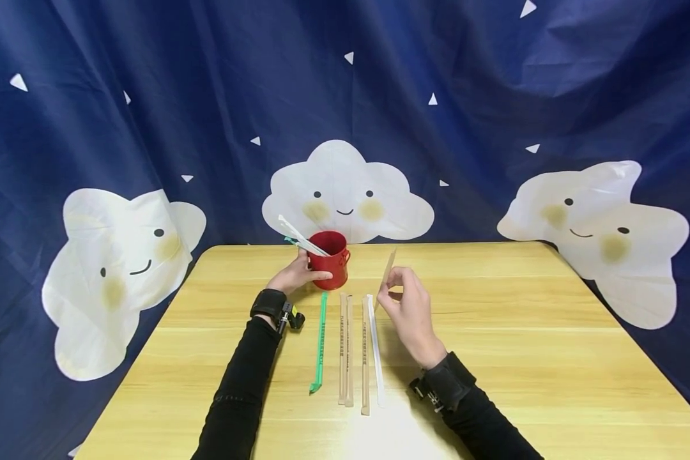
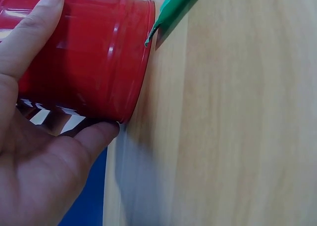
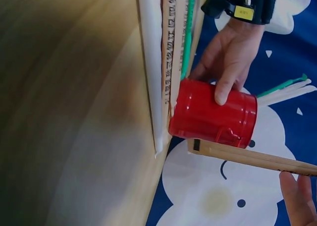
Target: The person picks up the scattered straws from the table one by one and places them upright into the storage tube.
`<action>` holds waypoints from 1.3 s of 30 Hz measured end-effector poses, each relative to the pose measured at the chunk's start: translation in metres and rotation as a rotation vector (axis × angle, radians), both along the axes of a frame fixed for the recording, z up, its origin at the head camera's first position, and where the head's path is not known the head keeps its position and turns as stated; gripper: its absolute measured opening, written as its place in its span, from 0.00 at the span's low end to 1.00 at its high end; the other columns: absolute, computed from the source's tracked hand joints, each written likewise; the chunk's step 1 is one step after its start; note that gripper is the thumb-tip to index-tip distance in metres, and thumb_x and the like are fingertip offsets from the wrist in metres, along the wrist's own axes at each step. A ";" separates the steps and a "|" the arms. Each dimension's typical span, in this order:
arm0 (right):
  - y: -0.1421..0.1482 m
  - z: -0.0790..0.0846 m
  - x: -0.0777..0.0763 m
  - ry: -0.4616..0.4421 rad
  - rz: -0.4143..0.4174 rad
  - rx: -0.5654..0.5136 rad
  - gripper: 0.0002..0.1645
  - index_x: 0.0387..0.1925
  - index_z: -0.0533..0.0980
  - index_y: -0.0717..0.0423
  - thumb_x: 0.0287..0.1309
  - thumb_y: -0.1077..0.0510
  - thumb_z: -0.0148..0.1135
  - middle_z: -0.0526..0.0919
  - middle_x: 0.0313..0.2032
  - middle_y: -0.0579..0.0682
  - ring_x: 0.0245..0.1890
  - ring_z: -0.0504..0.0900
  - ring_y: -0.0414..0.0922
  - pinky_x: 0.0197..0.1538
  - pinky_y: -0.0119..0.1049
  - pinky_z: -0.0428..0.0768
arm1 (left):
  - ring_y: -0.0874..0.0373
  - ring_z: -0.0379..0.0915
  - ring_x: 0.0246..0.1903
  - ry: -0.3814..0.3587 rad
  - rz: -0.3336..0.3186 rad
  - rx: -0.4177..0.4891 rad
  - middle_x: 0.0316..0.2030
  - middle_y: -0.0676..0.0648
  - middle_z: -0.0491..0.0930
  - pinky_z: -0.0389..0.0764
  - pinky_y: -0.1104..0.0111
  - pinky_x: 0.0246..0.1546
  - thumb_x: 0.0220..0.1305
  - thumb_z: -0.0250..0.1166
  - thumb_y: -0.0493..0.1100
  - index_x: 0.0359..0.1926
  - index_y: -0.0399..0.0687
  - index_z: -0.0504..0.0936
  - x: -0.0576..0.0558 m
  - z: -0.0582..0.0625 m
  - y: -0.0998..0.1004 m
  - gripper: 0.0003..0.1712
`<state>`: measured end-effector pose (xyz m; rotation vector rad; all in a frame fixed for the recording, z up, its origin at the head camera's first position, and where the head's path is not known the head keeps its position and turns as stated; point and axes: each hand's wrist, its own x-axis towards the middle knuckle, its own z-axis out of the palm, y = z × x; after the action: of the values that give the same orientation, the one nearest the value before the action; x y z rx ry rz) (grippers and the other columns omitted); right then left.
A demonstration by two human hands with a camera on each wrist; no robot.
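Right hand (image 1: 408,310) pinches brown wrapped straw (image 1: 388,268) near far edge of surface (image 1: 529,332); left hand (image 1: 294,275) grips red bucket (image 1: 335,271) beside it. Straw likely light, fairly stiff, crushable; pinch mid-length, gently.
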<state>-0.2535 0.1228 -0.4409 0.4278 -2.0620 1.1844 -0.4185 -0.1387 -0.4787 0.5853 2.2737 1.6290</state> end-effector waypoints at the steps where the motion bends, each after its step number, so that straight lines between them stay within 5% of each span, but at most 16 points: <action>1: -0.001 0.000 0.000 0.004 0.004 -0.005 0.15 0.41 0.72 0.59 0.53 0.73 0.64 0.79 0.37 0.51 0.41 0.83 0.47 0.38 0.31 0.86 | 0.47 0.57 0.71 0.001 -0.003 0.002 0.72 0.46 0.60 0.56 0.46 0.73 0.60 0.76 0.41 0.76 0.56 0.43 -0.001 0.000 0.000 0.58; 12: -0.021 0.023 -0.035 0.063 -0.003 -0.104 0.12 0.42 0.71 0.60 0.57 0.70 0.62 0.79 0.38 0.54 0.41 0.83 0.47 0.40 0.38 0.87 | 0.48 0.59 0.70 0.020 -0.023 0.005 0.72 0.47 0.61 0.58 0.45 0.72 0.61 0.75 0.41 0.77 0.57 0.46 -0.003 0.004 -0.003 0.55; 24: -0.049 0.041 -0.071 0.248 0.059 -0.048 0.13 0.45 0.69 0.64 0.62 0.71 0.62 0.78 0.40 0.60 0.43 0.84 0.53 0.42 0.45 0.88 | 0.48 0.59 0.71 0.031 -0.015 -0.019 0.72 0.49 0.59 0.60 0.47 0.72 0.60 0.76 0.45 0.78 0.61 0.44 -0.008 0.006 -0.004 0.58; 39: -0.060 0.034 -0.102 0.177 0.147 0.135 0.09 0.48 0.69 0.65 0.69 0.68 0.56 0.76 0.42 0.60 0.45 0.81 0.51 0.48 0.42 0.86 | 0.45 0.61 0.71 0.022 -0.046 0.020 0.72 0.45 0.61 0.62 0.48 0.72 0.63 0.73 0.38 0.78 0.56 0.46 0.001 0.002 0.001 0.54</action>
<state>-0.3559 0.0633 -0.4071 0.7337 -1.9894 1.0538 -0.4180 -0.1377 -0.4764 0.6583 2.2451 1.6327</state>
